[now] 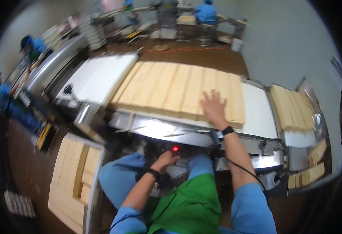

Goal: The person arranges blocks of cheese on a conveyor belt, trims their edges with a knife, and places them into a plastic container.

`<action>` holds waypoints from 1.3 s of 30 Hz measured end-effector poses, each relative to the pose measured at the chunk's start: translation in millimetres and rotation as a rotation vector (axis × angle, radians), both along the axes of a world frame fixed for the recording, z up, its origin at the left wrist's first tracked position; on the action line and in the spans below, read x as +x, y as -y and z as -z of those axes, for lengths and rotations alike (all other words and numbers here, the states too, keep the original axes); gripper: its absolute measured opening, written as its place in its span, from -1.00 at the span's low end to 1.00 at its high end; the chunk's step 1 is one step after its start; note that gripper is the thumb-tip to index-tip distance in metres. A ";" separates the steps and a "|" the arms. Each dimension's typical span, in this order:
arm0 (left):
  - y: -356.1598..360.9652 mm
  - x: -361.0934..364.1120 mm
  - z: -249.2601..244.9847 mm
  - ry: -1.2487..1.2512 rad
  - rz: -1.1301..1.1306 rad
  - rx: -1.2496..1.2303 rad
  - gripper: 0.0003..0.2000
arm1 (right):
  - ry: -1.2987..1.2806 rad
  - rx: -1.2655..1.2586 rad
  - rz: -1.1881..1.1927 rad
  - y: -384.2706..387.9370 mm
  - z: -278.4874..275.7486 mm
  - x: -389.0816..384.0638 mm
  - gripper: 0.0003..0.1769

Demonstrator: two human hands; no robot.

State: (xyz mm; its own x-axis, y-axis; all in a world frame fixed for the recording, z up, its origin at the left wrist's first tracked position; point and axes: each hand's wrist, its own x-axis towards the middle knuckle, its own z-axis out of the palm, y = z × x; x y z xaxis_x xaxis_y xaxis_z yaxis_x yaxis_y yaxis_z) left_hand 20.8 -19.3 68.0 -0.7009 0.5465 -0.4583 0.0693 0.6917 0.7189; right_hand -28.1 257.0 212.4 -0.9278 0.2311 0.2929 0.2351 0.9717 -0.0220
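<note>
A row of pale cream slabs (167,85) lies side by side across the white conveyor belt (101,78) in front of me. My right hand (214,107) is open, fingers spread, resting on the slabs right of the middle. Lower down, beneath the conveyor's metal front edge (155,126), is my left hand (166,159). Its fingers are curled beside a glowing red light (175,148). What those fingers grip, if anything, is hidden. A dark band circles each wrist.
At lower left stands a white-rimmed bin (95,171) holding more cream slabs. Further slabs (292,107) and short offcuts (311,173) lie at the right. A metal roller housing (58,62) spans the belt's left end. Co-workers in blue (205,13) are farther back.
</note>
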 end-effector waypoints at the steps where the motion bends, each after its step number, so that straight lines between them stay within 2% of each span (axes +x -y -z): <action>1: -6.7 2.7 -31.2 0.024 0.198 -0.014 -0.59 | -0.029 0.002 -0.011 -1.0 3.6 -1.6 -0.37; 3: -26.8 10.4 -108.7 -0.083 0.506 -0.025 -0.62 | -0.034 -0.061 -0.071 0.5 -4.8 4.5 -0.37; 5: -41.6 13.8 -164.7 -0.316 0.639 0.170 -0.67 | -0.024 -0.211 -0.254 -15.6 -8.2 17.9 -0.38; 6: -51.6 8.8 -176.5 -0.382 0.639 0.317 -0.72 | -0.022 -0.283 -0.352 -24.6 -9.1 24.8 -0.39; 7: -61.5 5.3 -191.5 -0.542 0.586 0.357 -0.71 | -0.089 -0.398 -0.329 -35.8 -9.4 35.7 -0.40; 9: -79.4 -5.6 -208.2 -0.701 0.428 0.415 -0.69 | -0.235 -0.609 -0.279 -73.5 -8.7 65.9 -0.42; 10: -89.4 -15.8 -205.0 -0.874 0.414 0.406 -0.64 | -0.306 -0.406 -0.212 -103.3 -4.0 80.9 -0.45; 11: -97.5 -24.2 -201.6 -0.866 0.428 0.403 -0.52 | -0.366 -0.351 -0.125 -133.1 -4.4 100.4 -0.45; 13: -118.3 -43.2 -189.1 -1.161 0.517 0.352 -0.34 | -0.474 -0.188 0.092 -190.5 -3.1 140.8 -0.40; 15: -138.7 -55.7 -180.6 -1.225 0.610 0.224 -0.28 | -0.424 -0.233 0.436 -241.4 -11.8 180.7 -0.33; 16: -146.4 -61.8 -178.4 -1.257 0.646 0.154 -0.25 | -0.394 -0.097 0.610 -266.2 -7.7 195.2 -0.27; 18: -162.9 -64.4 -173.8 -1.295 0.673 0.133 -0.25 | -0.327 -0.004 0.817 -292.3 -6.3 217.4 -0.19; 20: -176.8 -65.6 -171.2 -1.360 0.690 0.109 -0.26 | -0.285 -0.048 0.861 -311.0 1.3 227.3 -0.13; 24: -185.7 -65.2 -170.9 -1.318 0.661 0.089 -0.33 | -0.258 -0.113 0.929 -294.6 -17.6 212.1 -0.12; 27: -188.9 -64.9 -172.2 -1.287 0.600 0.096 -0.37 | -0.117 -0.014 0.814 -286.1 -16.8 203.8 -0.16; 30: -187.8 -65.3 -170.4 -1.290 0.585 0.098 -0.39 | -0.085 -0.190 0.662 -275.5 -23.3 197.3 -0.18; 33: -186.5 -65.5 -166.6 -1.294 0.565 0.111 -0.38 | -0.352 -0.579 0.284 -263.0 -22.4 202.2 -0.25; 36: -186.3 -61.9 -169.3 -1.330 0.572 0.093 -0.38 | -0.307 -0.962 0.342 -236.9 -24.8 194.2 -0.35; 39: -193.6 -55.2 -173.1 -1.292 0.592 0.184 -0.37 | -0.265 -1.343 0.385 -196.0 -28.2 167.7 -0.45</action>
